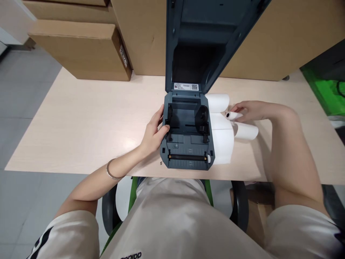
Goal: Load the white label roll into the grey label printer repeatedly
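Observation:
A dark grey label printer (pixel 188 144) stands on the table in front of me with its lid (pixel 199 32) raised. Its inner bay with black guides and a black roller shows. My left hand (pixel 155 135) grips the printer's left edge, thumb on top and fingers along the side. To the right of the printer, my right hand (pixel 250 109) is closed around a small white paper roll (pixel 234 115) with a dark core end facing the printer. Just beside it lie a larger white roll (pixel 219 102), another white roll (pixel 246 131) and an unrolled white paper sheet (pixel 223 144).
Behind the printer stand large cardboard boxes (pixel 142 39), with a smaller carton (pixel 78 50) at the back left of the wooden table (pixel 81 122). A green object (pixel 323 84) is at the far right. The table's front edge runs close to my body.

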The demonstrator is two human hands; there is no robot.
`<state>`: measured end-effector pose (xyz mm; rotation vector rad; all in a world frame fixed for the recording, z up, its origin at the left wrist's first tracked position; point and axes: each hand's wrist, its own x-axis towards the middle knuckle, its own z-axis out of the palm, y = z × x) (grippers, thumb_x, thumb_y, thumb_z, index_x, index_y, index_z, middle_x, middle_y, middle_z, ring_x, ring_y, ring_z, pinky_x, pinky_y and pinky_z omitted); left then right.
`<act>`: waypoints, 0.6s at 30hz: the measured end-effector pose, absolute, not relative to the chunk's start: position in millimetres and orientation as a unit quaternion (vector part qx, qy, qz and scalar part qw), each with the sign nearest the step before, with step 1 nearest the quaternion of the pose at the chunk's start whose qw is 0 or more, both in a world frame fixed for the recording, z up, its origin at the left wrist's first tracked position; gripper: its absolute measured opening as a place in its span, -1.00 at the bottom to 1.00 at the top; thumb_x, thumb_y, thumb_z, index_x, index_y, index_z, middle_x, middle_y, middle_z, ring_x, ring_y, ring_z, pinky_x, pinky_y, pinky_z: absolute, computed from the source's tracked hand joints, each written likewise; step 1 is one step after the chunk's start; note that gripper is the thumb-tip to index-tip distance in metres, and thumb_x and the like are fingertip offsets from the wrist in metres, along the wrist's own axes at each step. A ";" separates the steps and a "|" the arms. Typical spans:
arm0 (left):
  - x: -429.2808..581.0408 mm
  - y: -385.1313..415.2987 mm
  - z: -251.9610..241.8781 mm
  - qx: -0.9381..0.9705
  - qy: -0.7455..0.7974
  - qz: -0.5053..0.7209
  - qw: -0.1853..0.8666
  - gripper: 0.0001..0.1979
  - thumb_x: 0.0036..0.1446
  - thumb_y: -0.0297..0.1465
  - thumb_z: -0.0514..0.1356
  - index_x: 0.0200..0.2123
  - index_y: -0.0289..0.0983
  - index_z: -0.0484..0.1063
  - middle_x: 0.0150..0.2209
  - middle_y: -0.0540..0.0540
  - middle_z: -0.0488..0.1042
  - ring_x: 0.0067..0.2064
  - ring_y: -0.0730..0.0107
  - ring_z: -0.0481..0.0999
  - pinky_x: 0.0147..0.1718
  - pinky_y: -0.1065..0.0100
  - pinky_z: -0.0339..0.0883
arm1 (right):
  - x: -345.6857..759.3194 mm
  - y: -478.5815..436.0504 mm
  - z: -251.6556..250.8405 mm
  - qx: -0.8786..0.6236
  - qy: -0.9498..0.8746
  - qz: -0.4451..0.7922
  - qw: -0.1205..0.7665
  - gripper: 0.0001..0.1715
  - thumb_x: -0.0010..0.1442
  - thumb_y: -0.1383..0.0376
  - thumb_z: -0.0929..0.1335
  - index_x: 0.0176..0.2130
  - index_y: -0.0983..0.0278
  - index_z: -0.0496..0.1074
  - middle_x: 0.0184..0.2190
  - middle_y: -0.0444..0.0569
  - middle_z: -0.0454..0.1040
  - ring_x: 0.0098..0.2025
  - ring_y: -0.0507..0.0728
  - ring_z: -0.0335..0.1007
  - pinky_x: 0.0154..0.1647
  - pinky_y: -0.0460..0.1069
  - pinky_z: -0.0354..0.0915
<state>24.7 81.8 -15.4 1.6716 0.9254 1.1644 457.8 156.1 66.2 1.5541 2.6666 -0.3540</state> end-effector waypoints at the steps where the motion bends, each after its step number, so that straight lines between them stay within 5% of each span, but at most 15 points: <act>1: 25.0 81.5 -14.8 0.673 0.371 0.469 0.436 -0.20 0.42 0.03 0.25 0.58 -0.01 0.13 0.61 -0.14 0.20 0.59 -0.11 0.26 0.58 -0.12 0.16 | 457.8 152.0 65.2 0.513 0.849 -0.123 0.029 -0.81 0.31 0.17 0.40 -0.20 0.13 0.65 -0.28 -0.08 0.71 -0.38 0.08 0.58 -0.38 -0.06 0.44; 6: 26.8 81.2 -12.1 0.672 0.366 0.471 0.439 -0.22 0.42 0.02 0.24 0.58 -0.03 0.14 0.61 -0.14 0.19 0.60 -0.09 0.25 0.58 -0.07 0.18 | 474.1 137.4 93.8 0.601 0.759 -0.243 0.059 -0.61 0.28 -0.08 0.45 -0.08 0.12 0.57 -0.15 0.01 0.70 -0.24 0.16 0.61 -0.27 0.01 0.47; 11: 26.8 81.2 -12.1 0.671 0.362 0.473 0.441 -0.23 0.43 -0.01 0.25 0.58 -0.03 0.14 0.61 -0.14 0.20 0.59 -0.07 0.26 0.58 -0.06 0.18 | 476.1 134.9 135.8 0.497 0.797 -0.343 -0.005 -0.32 0.12 -0.36 0.48 -0.07 0.08 0.63 -0.18 -0.04 0.70 -0.26 0.13 0.67 -0.38 -0.06 0.47; 15: 26.2 81.1 -13.4 0.668 0.365 0.477 0.440 -0.23 0.42 -0.04 0.27 0.58 -0.04 0.16 0.60 -0.15 0.22 0.58 -0.07 0.29 0.56 -0.06 0.21 | 405.3 126.6 160.0 0.402 0.861 -0.307 -0.054 -0.43 0.16 -0.25 0.51 -0.09 0.11 0.67 -0.19 -0.10 0.70 -0.30 0.07 0.63 -0.40 -0.09 0.44; 18: 25.8 81.4 -13.9 0.668 0.369 0.473 0.440 -0.22 0.42 -0.06 0.27 0.58 -0.07 0.15 0.60 -0.17 0.22 0.58 -0.08 0.28 0.56 -0.06 0.21 | 336.5 120.0 163.1 0.373 0.887 -0.263 -0.061 -0.56 0.32 -0.06 0.43 0.00 0.15 0.67 -0.10 -0.07 0.70 -0.18 0.09 0.62 -0.20 -0.03 0.45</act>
